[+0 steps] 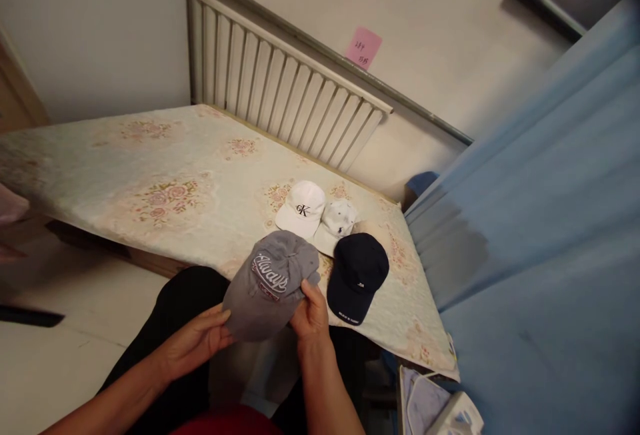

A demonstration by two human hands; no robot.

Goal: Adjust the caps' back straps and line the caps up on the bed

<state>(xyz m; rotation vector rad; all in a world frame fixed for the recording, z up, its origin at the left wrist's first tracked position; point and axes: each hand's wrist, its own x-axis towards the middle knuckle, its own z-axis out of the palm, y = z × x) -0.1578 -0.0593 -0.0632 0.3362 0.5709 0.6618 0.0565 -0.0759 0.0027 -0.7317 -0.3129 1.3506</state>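
Note:
A grey baseball cap [280,262] with raised "Always" lettering is held above my lap, its brim pointing down and to the left. My left hand [207,338] pinches the edge of the brim. My right hand [311,308] grips the other side, with the thumb on the crown and the fingers hidden beneath. Just beyond my right hand lies a black baseball cap [363,258] on the table, brim toward me. Behind it sit a white cap [303,203] with "CK" letters and another white cap [341,216] with a small dark emblem, side by side.
The caps rest on a floral tablecloth [220,188]. A white radiator [280,82] runs along the wall behind, below a pink note [364,47]. To the right hangs a blue curtain [530,242]. At lower right, a white device [457,415] with a cord stands beside the table.

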